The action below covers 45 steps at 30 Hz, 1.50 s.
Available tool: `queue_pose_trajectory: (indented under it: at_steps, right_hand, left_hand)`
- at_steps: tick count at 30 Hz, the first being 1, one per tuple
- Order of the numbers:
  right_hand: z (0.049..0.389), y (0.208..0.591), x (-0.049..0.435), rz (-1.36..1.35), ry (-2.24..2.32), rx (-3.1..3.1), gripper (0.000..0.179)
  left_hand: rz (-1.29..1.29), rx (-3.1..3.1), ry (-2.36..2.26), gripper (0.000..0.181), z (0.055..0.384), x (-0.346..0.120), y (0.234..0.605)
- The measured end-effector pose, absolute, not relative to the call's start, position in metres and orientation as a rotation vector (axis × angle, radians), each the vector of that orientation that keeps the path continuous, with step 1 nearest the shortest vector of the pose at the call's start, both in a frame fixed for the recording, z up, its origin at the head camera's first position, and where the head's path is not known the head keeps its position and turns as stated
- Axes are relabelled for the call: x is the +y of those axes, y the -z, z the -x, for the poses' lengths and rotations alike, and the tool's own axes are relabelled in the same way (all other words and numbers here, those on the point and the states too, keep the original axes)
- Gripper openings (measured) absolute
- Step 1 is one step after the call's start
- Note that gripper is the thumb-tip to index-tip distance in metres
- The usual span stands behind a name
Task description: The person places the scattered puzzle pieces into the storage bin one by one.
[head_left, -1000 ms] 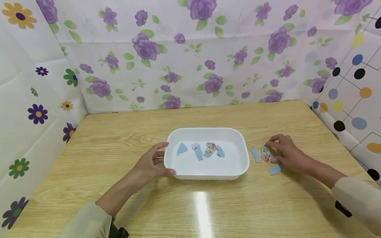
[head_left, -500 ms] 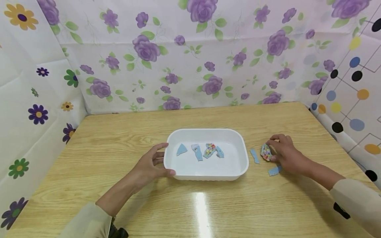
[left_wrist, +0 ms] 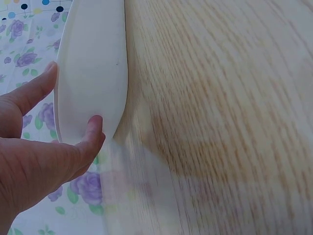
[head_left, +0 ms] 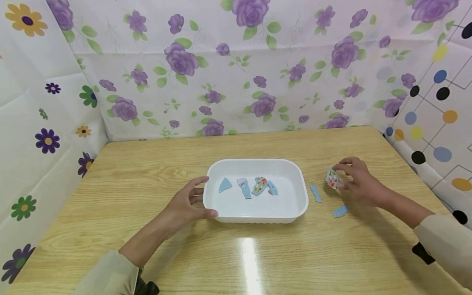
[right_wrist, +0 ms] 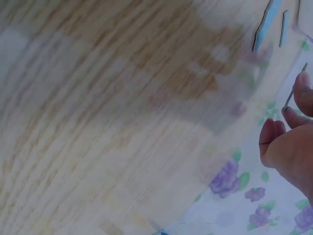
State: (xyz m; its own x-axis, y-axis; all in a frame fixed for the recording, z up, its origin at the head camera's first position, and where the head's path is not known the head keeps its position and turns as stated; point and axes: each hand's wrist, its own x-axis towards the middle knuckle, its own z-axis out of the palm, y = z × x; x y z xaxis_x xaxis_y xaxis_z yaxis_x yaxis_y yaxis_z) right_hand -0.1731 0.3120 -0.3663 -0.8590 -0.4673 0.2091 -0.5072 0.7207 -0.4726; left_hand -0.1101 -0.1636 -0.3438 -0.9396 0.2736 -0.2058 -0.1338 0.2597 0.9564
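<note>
A white plastic tray (head_left: 254, 219) stands on the table in the head view. My left hand (head_left: 187, 203) holds its left end, fingers at the end wall and thumb on the near side; the left wrist view shows the thumb (left_wrist: 94, 132) against the outer wall. On the right, my right hand (head_left: 363, 182) pinches a colourful, irregular flat puzzle piece (head_left: 332, 178) between thumb and fingers, raised off the table. That piece appears edge-on as a thin line (right_wrist: 295, 89) in the right wrist view. Two pale blue pieces, one narrow (head_left: 316, 192) and one short (head_left: 340, 211), lie beneath it.
Inside the tray lie several flat pieces: a blue triangle (head_left: 225, 184), a long blue piece (head_left: 244, 188), a multicoloured piece (head_left: 259, 186) and a small blue one (head_left: 272, 188). Flowered sheeting (head_left: 236, 98) lines the back of the wooden table (head_left: 155, 164).
My right hand has picked the colourful puzzle piece up off the table, lifting it slightly away from the two blue pieces. The left hand and the tray stay where they were.
</note>
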Motion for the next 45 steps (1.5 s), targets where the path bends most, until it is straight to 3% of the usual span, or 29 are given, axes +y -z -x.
queue_pose_trajectory:
  at_steps: [18,45]
  right_hand:
    - [0.183,0.344,0.302,-0.817,-0.892,-2.871,0.044]
    - [0.192,0.292,0.244,-0.944,-0.990,-2.917,0.045]
  left_hand:
    - [-0.140,2.229,-1.712,0.097,0.109,-0.165,0.341]
    - [-0.149,2.218,-1.722,0.097,0.109,-0.164,0.341]
